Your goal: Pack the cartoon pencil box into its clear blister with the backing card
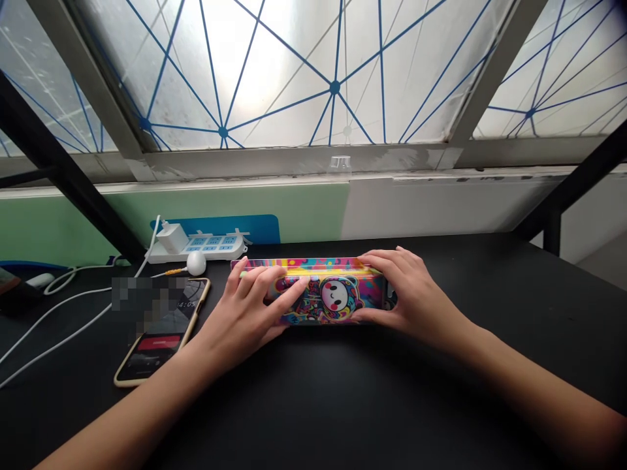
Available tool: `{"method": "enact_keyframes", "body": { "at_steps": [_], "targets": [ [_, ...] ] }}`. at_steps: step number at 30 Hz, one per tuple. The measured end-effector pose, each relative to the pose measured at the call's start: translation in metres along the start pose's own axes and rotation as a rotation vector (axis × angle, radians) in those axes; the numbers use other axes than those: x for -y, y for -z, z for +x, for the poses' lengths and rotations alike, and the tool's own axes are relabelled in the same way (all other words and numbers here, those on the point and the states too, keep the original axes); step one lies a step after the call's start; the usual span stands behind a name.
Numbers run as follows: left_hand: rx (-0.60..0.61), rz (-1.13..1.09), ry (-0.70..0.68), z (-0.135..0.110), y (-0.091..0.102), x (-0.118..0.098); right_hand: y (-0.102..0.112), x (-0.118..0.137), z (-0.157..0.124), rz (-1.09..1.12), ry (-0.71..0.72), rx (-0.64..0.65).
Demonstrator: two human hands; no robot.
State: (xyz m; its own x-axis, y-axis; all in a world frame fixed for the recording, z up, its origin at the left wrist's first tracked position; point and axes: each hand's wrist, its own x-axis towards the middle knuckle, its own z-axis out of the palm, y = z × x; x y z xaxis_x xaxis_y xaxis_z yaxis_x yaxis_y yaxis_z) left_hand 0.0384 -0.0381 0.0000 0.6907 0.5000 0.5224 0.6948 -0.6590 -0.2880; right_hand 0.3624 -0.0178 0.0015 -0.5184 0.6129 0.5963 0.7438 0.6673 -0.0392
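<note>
A long, brightly printed box [333, 294] with a cartoon face lies on the black desk [343, 405], a little past the middle. My left hand [247, 313] rests on its left end, fingers laid across the front face and top. My right hand [411, 294] wraps round its right end, thumb at the front and fingers over the top. Both hands hold the box against the desk.
A phone [161, 329] with a lit screen lies left of the box. Behind it sit a white power strip [200, 247] with a charger, a small white round object [196, 262] and white cables [53, 326]. A windowed wall closes the far desk edge.
</note>
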Motion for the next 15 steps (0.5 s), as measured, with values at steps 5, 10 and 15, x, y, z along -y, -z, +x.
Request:
{"method": "enact_keyframes", "body": {
  "at_steps": [5,10,15],
  "targets": [
    [-0.140,0.019,0.101,0.002,0.010,-0.008,0.008,0.009,0.002,-0.103,0.253,-0.094],
    [-0.050,-0.025,0.062,0.000,0.015,-0.010,0.003,0.018,0.002,-0.161,0.409,-0.089],
    [0.094,-0.054,0.076,0.000,0.017,-0.013,0.001,0.020,0.002,-0.146,0.348,0.028]
  ]
}}
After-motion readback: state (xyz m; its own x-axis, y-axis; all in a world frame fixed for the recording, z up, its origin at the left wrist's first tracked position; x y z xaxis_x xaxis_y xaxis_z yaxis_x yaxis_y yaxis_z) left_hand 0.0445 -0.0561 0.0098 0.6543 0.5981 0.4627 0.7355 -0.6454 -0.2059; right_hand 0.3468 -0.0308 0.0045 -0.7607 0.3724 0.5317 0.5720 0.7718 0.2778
